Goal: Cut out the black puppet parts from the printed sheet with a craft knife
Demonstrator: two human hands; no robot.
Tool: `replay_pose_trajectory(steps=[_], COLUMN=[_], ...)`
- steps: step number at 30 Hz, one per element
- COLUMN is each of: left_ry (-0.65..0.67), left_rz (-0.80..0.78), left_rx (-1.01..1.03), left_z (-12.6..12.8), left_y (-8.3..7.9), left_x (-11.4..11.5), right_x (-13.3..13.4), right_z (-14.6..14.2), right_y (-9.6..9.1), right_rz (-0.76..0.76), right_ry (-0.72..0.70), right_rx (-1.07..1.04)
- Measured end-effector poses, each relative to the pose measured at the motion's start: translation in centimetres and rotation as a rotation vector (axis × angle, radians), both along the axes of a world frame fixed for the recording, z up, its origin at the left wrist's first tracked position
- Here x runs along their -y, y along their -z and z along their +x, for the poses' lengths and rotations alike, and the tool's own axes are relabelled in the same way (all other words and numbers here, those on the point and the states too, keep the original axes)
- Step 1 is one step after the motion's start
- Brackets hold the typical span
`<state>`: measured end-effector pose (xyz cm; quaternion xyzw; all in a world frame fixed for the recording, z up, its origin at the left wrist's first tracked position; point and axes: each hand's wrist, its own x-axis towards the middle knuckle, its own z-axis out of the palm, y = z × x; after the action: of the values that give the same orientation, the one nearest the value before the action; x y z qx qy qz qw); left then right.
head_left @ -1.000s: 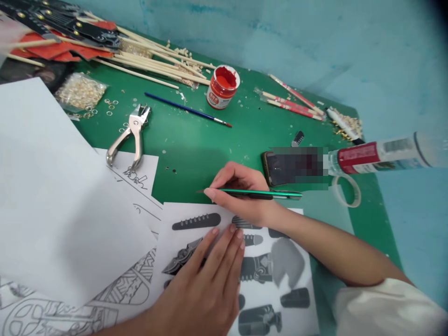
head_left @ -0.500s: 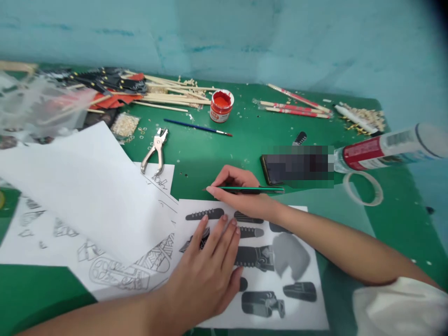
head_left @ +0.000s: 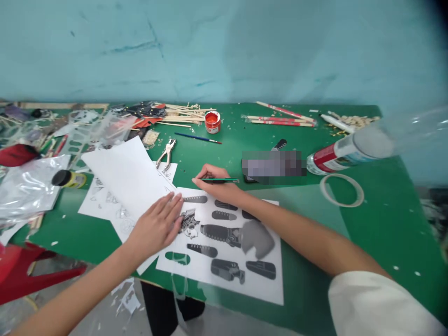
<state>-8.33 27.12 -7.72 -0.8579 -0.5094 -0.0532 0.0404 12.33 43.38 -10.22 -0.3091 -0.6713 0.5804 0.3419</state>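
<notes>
My right hand (head_left: 217,183) pinches a slim green-and-black pen-shaped tool (head_left: 226,180) above the top edge of the printed sheet. Its tip, too small to make out clearly, points left. Dark grey patterned shapes cover this white printed sheet (head_left: 245,287); green shows through a rounded opening at its lower left. My left hand (head_left: 157,223) lies flat with fingers stretched out, across the sheet's left edge and the neighbouring papers. Under and left of it, a blank white paper (head_left: 122,172) overlaps sheets with line drawings. A clear plastic sheet (head_left: 311,200) extends from beneath the printed sheet.
Behind my hands are a hole punch (head_left: 167,153), a paintbrush (head_left: 198,137) and an open red paint jar (head_left: 213,123). A phone (head_left: 273,167), a bottle (head_left: 332,157) and a tape roll (head_left: 341,190) lie right. A yellow jar (head_left: 69,178) and a red chair (head_left: 31,273) are left.
The view has shifted and widened, showing more of the table's left side and the floor. My left hand has slid left, uncovering more printed shapes. My right hand still holds the tool.
</notes>
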Motion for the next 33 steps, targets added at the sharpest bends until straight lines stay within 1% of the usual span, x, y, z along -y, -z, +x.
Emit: replay_pose_trajectory(steps=[4, 11, 19, 25, 33], left_ry=[0.013, -0.031, -0.048, -0.053, -0.048], left_rz=[-0.06, -0.122, -0.164, -0.16, -0.082], left_rx=[0.04, 0.115, 0.15, 0.189, 0.214], left_z=[-0.7, -0.9, -1.0, -1.1, -0.9], left_y=[0.2, 0.5, 0.4, 0.7, 1.1], left_x=[0.2, 0.7, 0.6, 0.8, 0.8], right_x=[0.1, 0.2, 0.1, 0.0, 0.3], right_z=[0.0, 0.0, 0.4, 0.2, 0.3], right_y=[0.3, 1.2, 0.8, 0.6, 0.2], right_rz=[0.019, 0.022, -0.004, -0.028, -0.012], right_ry=[-0.011, -0.057, -0.102, -0.107, -0.109], right_rx=[-0.006, 0.055, 0.052, 0.031, 0.018])
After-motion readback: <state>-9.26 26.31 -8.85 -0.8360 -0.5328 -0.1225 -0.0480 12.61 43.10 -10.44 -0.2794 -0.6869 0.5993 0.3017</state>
